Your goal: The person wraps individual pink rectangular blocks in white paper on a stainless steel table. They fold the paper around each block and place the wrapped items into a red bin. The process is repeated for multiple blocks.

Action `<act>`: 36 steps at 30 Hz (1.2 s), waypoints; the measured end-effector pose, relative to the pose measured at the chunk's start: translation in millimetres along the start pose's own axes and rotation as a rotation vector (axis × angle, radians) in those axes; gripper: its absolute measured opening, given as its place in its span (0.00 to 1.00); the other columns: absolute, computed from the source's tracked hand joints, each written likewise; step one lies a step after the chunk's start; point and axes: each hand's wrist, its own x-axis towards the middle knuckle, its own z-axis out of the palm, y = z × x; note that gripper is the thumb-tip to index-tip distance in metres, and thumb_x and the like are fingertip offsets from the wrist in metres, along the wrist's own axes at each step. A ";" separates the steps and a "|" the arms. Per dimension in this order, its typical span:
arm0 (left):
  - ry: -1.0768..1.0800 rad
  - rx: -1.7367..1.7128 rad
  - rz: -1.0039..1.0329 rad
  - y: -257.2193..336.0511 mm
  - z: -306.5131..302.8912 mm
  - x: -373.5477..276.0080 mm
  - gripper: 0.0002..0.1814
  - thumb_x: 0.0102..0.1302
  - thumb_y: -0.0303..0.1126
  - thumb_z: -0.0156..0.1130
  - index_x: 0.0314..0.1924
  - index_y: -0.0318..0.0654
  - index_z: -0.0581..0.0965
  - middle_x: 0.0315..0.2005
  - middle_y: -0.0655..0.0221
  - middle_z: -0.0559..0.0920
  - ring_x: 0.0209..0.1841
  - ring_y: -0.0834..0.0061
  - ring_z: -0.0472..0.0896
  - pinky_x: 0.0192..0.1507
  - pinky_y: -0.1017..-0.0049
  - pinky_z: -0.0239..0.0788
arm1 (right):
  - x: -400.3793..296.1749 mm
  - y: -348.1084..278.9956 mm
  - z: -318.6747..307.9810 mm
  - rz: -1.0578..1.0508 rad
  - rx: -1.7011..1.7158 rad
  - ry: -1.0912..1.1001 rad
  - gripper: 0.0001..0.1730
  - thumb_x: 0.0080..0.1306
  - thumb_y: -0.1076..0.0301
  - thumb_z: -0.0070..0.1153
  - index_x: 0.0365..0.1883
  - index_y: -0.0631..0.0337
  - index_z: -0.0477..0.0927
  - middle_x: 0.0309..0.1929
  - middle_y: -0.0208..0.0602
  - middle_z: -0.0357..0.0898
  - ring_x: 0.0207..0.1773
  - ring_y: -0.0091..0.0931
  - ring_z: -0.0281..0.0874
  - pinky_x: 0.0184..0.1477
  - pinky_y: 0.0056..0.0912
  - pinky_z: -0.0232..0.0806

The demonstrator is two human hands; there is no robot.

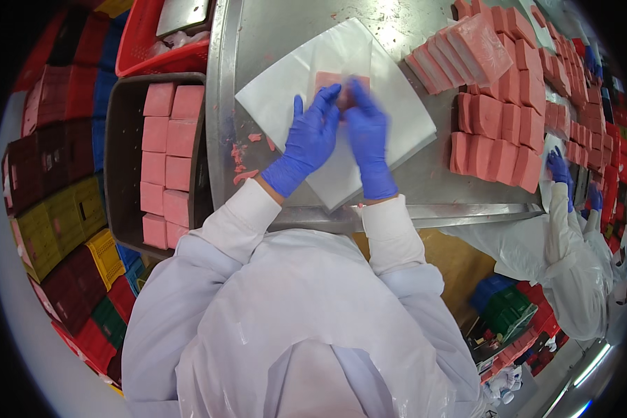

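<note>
Both my hands wear blue gloves and meet over a stack of white plastic sheets (397, 112) on the steel table. A flat pink block (328, 78), seemingly of meat paste, lies on the top sheet, partly hidden behind my fingers. My left hand (313, 130) is at the block's near left side, thumb raised and fingertips bent inward. At the block's near right side is my right hand (367, 123), its fingers curled and blurred by motion. Whether either hand grips the sheet or the block is hidden.
Pink scraps (245, 175) litter the steel table (292, 26) at left. A dark crate (123, 157) holds several pink blocks, below a red basket (130, 52). At right are wrapped slabs (454, 55) and rows of blocks (496, 112). A co-worker's gloved hand (557, 166) shows farther right.
</note>
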 end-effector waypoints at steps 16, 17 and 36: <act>-0.143 0.194 0.518 -17.0 -0.1 21.8 0.16 0.56 0.31 0.58 0.45 0.38 0.77 0.38 0.55 0.79 0.43 0.64 0.77 0.43 0.71 0.69 | 54.5 -18.6 -50.7 0.430 -0.173 -0.189 0.20 0.52 0.62 0.60 0.40 0.64 0.74 0.32 0.35 0.73 0.37 0.24 0.73 0.40 0.25 0.67; -0.149 0.077 0.406 -18.8 -1.8 18.3 0.16 0.56 0.31 0.59 0.45 0.36 0.77 0.36 0.56 0.79 0.43 0.65 0.77 0.42 0.70 0.70 | 45.2 -24.4 -52.3 0.300 -0.122 -0.120 0.21 0.51 0.61 0.61 0.39 0.64 0.74 0.32 0.34 0.73 0.36 0.23 0.72 0.39 0.24 0.66; -0.700 -0.864 -0.332 0.7 193.6 208.5 0.25 0.63 0.53 0.44 0.42 0.39 0.75 0.37 0.67 0.79 0.36 0.74 0.76 0.40 0.75 0.67 | 59.5 -95.5 -201.1 -0.213 0.214 0.374 0.34 0.55 0.58 0.58 0.56 0.64 0.62 0.53 0.43 0.65 0.56 0.30 0.62 0.54 0.30 0.59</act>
